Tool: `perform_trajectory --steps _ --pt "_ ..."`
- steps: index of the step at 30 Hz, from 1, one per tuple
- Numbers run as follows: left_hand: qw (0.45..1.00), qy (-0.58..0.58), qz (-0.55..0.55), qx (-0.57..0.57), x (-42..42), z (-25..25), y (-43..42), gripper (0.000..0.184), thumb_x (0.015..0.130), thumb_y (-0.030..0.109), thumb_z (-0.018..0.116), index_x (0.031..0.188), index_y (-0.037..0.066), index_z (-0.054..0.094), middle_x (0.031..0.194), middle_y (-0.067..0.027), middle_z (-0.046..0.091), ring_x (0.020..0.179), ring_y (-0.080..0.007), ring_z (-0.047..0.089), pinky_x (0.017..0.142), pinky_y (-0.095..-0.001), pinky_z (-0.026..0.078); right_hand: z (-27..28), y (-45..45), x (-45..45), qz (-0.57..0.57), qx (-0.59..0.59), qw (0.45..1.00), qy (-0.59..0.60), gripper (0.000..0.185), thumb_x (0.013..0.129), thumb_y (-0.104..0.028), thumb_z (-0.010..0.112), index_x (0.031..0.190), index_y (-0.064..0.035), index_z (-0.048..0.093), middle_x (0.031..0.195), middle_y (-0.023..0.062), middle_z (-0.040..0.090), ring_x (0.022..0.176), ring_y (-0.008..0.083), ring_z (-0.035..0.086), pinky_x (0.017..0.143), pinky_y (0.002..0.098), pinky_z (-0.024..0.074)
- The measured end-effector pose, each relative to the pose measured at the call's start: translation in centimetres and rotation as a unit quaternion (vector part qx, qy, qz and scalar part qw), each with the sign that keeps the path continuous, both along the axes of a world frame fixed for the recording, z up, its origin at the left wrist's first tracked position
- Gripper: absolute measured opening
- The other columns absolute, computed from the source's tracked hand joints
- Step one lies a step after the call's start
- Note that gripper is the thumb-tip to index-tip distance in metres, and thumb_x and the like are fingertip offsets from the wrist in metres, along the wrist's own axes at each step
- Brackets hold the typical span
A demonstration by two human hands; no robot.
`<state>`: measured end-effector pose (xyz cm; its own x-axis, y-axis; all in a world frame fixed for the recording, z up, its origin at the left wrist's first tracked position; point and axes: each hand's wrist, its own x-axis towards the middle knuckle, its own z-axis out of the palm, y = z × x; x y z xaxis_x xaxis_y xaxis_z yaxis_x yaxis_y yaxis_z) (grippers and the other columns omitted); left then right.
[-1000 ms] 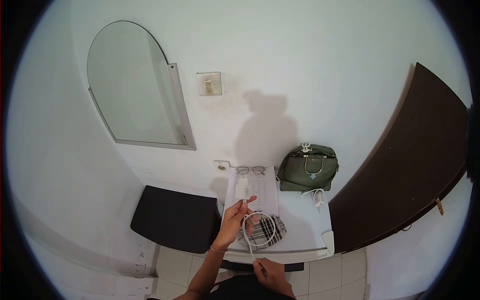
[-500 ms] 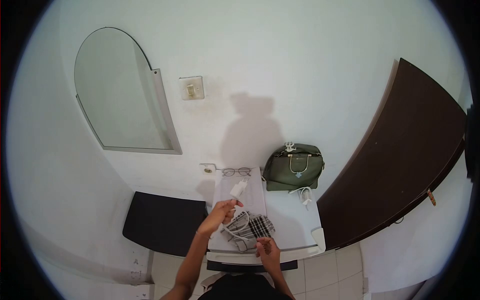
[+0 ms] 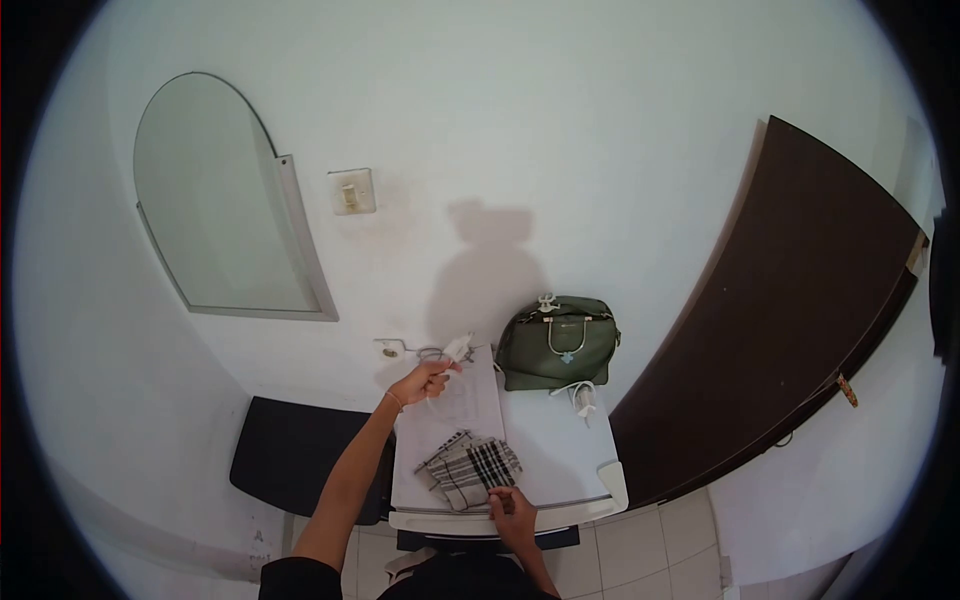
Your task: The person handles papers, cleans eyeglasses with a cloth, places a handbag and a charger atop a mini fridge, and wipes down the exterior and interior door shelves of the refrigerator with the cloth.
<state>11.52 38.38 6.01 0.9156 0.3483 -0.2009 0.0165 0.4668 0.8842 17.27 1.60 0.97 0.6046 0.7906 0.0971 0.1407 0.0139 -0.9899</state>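
My left hand is closed around a white charger, holding it above the back of the table. A white cable hangs in a loop below that hand. Just behind the charger lie eyeglasses, partly covered by it. At the table's front, my right hand has its fingers bent together at the lower edge of a black, white and grey plaid cloth, seemingly pinching it. The cloth lies in folds, flat on the table.
A green handbag stands at the back right of the white table, with a second white corded device before it. A wall socket is at the back left. A black seat stands left; a dark door right.
My left hand has carried the charger up and away from me, toward the wall, drawing the cable off the plaid cloth. My right hand stays by the cloth. The view has shifted slightly.
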Motion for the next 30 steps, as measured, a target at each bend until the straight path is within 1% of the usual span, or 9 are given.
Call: perform_trajectory --steps 5,8,10,16,20,23,26,28,30 --pt "0.993 0.089 -0.02 0.08 0.1 -1.4 -0.3 0.049 0.107 0.043 0.046 0.121 0.0 0.063 0.061 0.0094 0.021 0.049 -0.0046 0.018 0.046 -0.0249 0.017 0.0 0.1 0.0 -0.004 -0.008 1.0 0.026 0.013 0.097 -0.009 0.064 0.105 0.0019 0.066 0.083 0.0065 0.07 0.067 0.0091 0.065 0.062 0.0251 0.0548" --pt "0.969 0.112 0.074 0.206 0.8 -2.6 -0.6 0.047 0.106 0.042 0.05 0.116 0.001 0.071 0.058 0.0079 0.036 0.049 -0.0069 0.028 0.046 -0.0276 0.025 0.1 0.0 0.3 0.001 -0.007 1.0 0.024 0.014 0.097 -0.008 0.065 0.105 0.0026 0.066 0.082 0.0066 0.07 0.066 0.0092 0.066 0.062 0.0253 0.055" --pt "0.892 0.097 0.158 0.412 1.3 -2.4 -1.7 0.042 0.104 0.04 0.055 0.107 0.003 0.076 0.06 0.0017 0.052 0.052 -0.011 0.041 0.05 -0.0314 0.037 0.2 0.0 0.5 0.001 -0.013 1.0 0.017 0.014 0.097 -0.008 0.064 0.105 0.0034 0.066 0.083 0.0069 0.07 0.066 0.0095 0.066 0.062 0.0254 0.0554" --pt "0.772 0.137 0.196 0.589 2.5 -3.6 -2.7 0.04 0.1 0.037 0.058 0.102 0.001 0.075 0.07 -0.0159 0.068 0.058 -0.0286 0.06 0.062 -0.0373 0.049 0.2 0.0 0.4 -0.002 -0.008 0.999 0.035 0.014 0.098 -0.008 0.063 0.105 0.0039 0.065 0.084 0.0081 0.07 0.067 0.0109 0.067 0.062 0.0257 0.0561" --pt "0.798 0.163 0.235 0.531 3.3 -4.7 -4.0 0.038 0.1 0.036 0.058 0.098 0.001 0.074 0.079 -0.0184 0.071 0.068 -0.0348 0.066 0.066 -0.0411 0.051 0.3 0.0 0.4 -0.005 -0.008 0.999 0.035 0.014 0.098 -0.007 0.063 0.106 0.0044 0.065 0.084 0.0085 0.07 0.067 0.0111 0.067 0.062 0.026 0.0562" --pt "0.737 0.136 0.325 0.577 3.7 -5.6 -4.6 0.038 0.1 0.035 0.059 0.092 0.001 0.073 0.068 -0.0118 0.067 0.062 -0.0305 0.064 0.064 -0.0394 0.05 0.3 0.1 0.4 -0.008 -0.017 0.999 0.031 0.014 0.097 -0.006 0.063 0.106 0.0048 0.065 0.084 0.0085 0.07 0.067 0.011 0.067 0.062 0.026 0.0561" --pt "0.702 0.182 0.349 0.593 3.7 -5.0 -5.2 0.036 0.101 0.034 0.058 0.091 0.003 0.073 0.082 -0.0128 0.069 0.07 -0.0294 0.066 0.066 -0.04 0.051 0.3 0.0 0.4 -0.008 -0.014 0.999 0.033 0.014 0.097 -0.006 0.063 0.106 0.0051 0.065 0.084 0.0086 0.069 0.066 0.011 0.066 0.062 0.026 0.056" --pt "0.672 0.198 0.358 0.618 3.4 -3.7 -5.7 0.033 0.101 0.032 0.056 0.093 0.004 0.073 0.1 -0.0149 0.068 0.093 -0.0343 0.063 0.077 -0.0454 0.05 -0.1 0.0 0.4 -0.011 0.001 0.999 0.047 0.014 0.097 -0.007 0.064 0.107 0.0036 0.066 0.083 0.0073 0.069 0.067 0.0092 0.065 0.062 0.0257 0.0557" --pt "0.662 0.2 0.358 0.628 3.0 -3.7 -5.5 0.031 0.1 0.03 0.057 0.094 0.004 0.073 0.104 -0.0146 0.067 0.098 -0.0341 0.061 0.082 -0.0448 0.049 0.0 -0.1 0.3 -0.015 0.005 0.999 0.048 0.014 0.097 -0.006 0.064 0.107 0.0035 0.066 0.082 0.0071 0.069 0.065 0.0092 0.065 0.061 0.0252 0.0554"
